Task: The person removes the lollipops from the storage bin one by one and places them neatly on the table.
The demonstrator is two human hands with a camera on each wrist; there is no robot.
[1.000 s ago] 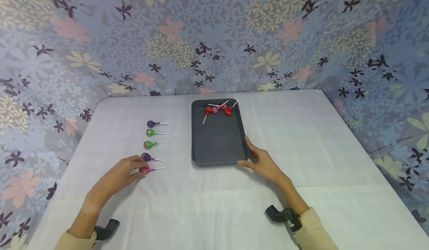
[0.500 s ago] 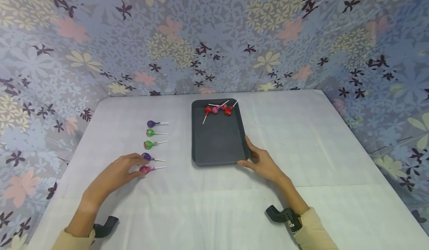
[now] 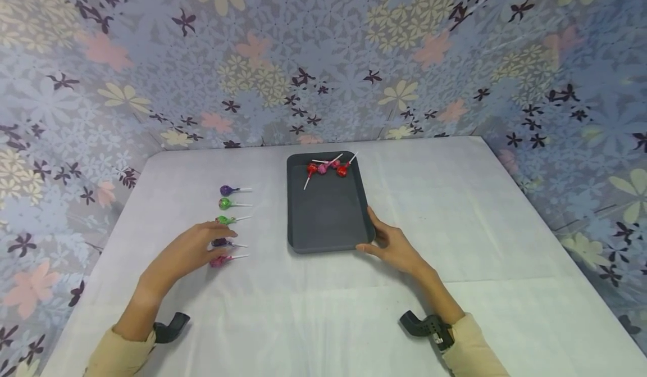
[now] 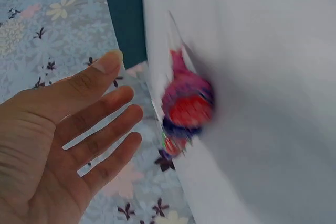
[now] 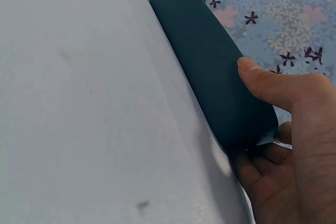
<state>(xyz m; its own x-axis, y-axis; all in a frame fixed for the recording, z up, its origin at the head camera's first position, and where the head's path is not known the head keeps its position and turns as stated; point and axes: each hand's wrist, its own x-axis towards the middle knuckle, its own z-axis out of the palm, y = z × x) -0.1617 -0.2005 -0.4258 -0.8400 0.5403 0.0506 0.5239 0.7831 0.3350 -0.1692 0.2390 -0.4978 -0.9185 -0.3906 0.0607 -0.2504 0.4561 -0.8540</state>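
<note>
My left hand [image 3: 194,248] hovers at the left over a column of lollipops, fingers spread and holding nothing. Beneath its fingertips are a purple lollipop [image 3: 220,242], partly hidden, and a pink lollipop [image 3: 218,261], which looms large beside the hand in the left wrist view. Farther back lie a green lollipop [image 3: 224,220], a second green lollipop [image 3: 224,203] and another purple lollipop [image 3: 225,190], sticks pointing right. My right hand [image 3: 394,248] grips the near right corner of a dark grey tray [image 3: 328,250], thumb on its front wall [image 5: 210,72] and fingers round the side.
Inside the tray, at its far end, sit red lollipops [image 3: 342,171] and pink lollipops [image 3: 322,169] with crossed sticks. A white cloth [image 3: 323,321] covers the table. Flower-patterned fabric [image 3: 323,57] rises behind and along both sides.
My left hand lifts off the pink lollipop and shifts forward and right over the purple one, fingers opening. The right hand keeps its place at the tray corner. The head view tilts slightly.
</note>
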